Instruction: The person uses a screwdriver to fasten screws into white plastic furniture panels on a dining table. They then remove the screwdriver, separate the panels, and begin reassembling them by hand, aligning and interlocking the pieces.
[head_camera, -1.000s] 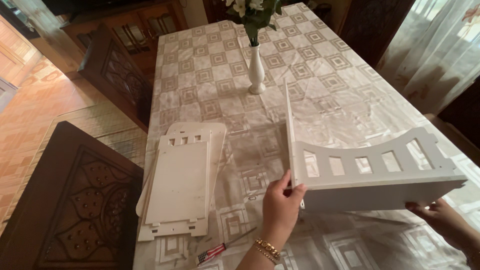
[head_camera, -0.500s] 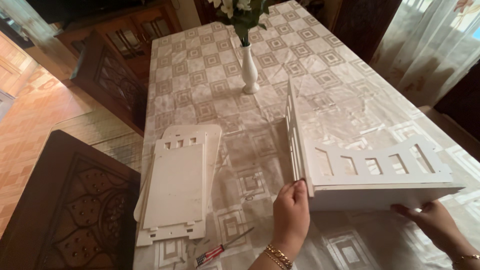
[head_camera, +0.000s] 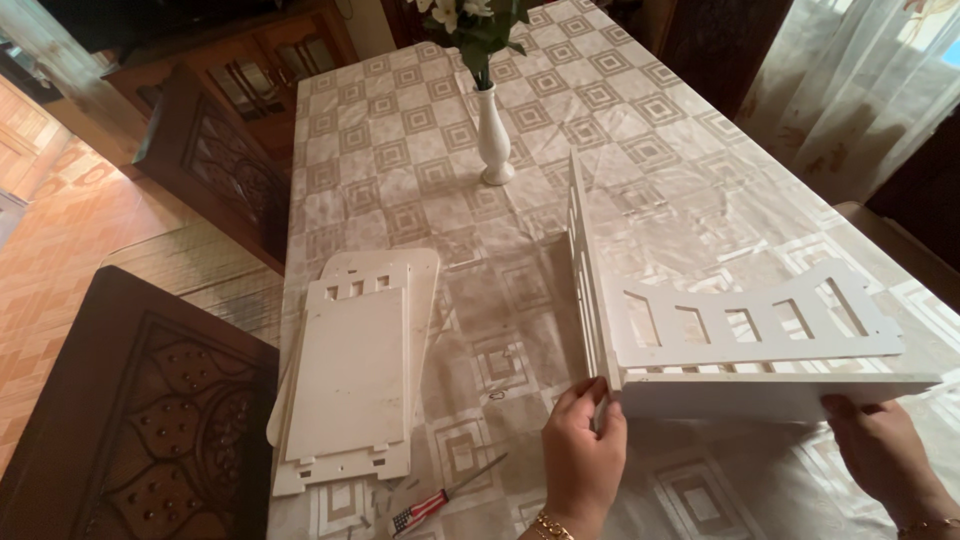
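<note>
Gripping the shelf at its near corners: left hand at 9 o'clock, right hand at 3, long axis running between them.

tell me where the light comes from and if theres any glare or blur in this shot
Head view: daylight enters through the curtains at upper right; soft sheen on the clear table cover; white shelf assembly and both hands, left hand and right hand, look sharp; straight edges bow slightly from the wide lens.
</note>
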